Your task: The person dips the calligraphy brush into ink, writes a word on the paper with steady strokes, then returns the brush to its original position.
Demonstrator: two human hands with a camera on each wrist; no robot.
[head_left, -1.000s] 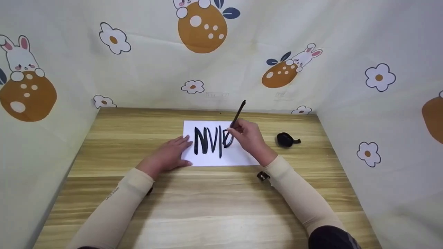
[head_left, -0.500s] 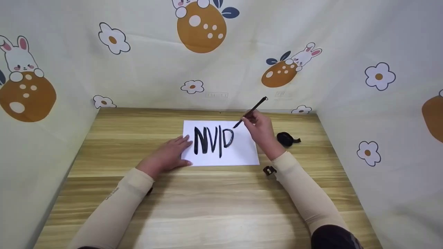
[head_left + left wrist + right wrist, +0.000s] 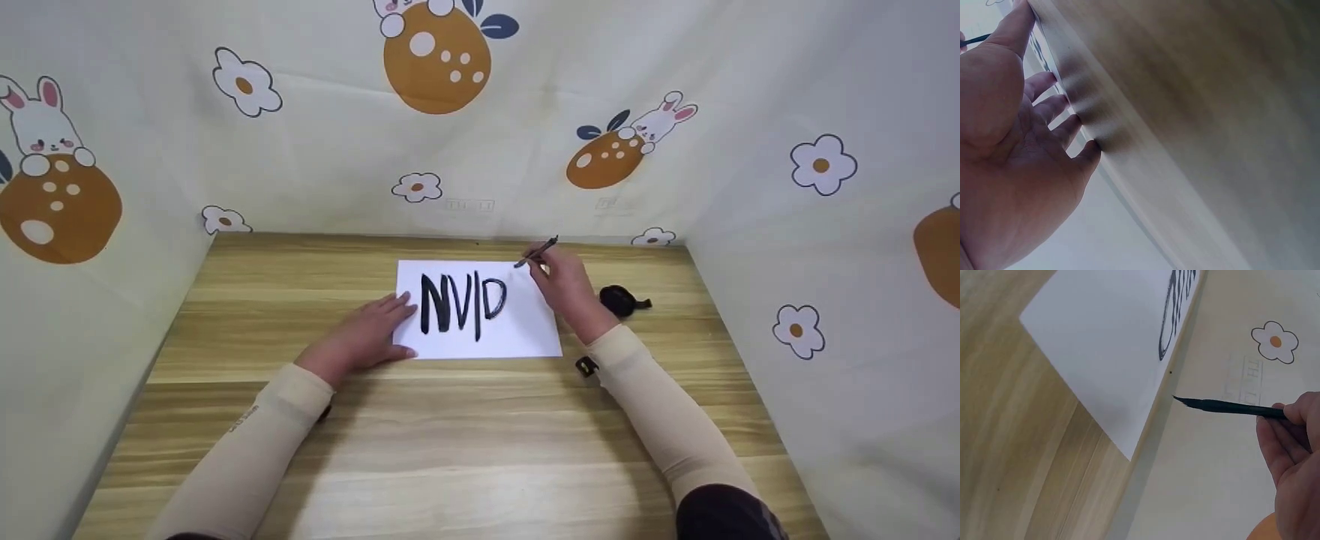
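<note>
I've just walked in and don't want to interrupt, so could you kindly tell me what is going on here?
Someone is lettering by brush. The right hand holds the brush, its tip near the top edge of the paper and seemingly lifted off it. The left hand rests on the paper's left edge. The black letters read NVID, with bare paper to their right. A black dish sits on the table, right of the paper.

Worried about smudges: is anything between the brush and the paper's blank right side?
Nothing visible blocks the brush from that part of the paper. The letters and left grip lie further left; the black dish sits to the right, off it.
</note>
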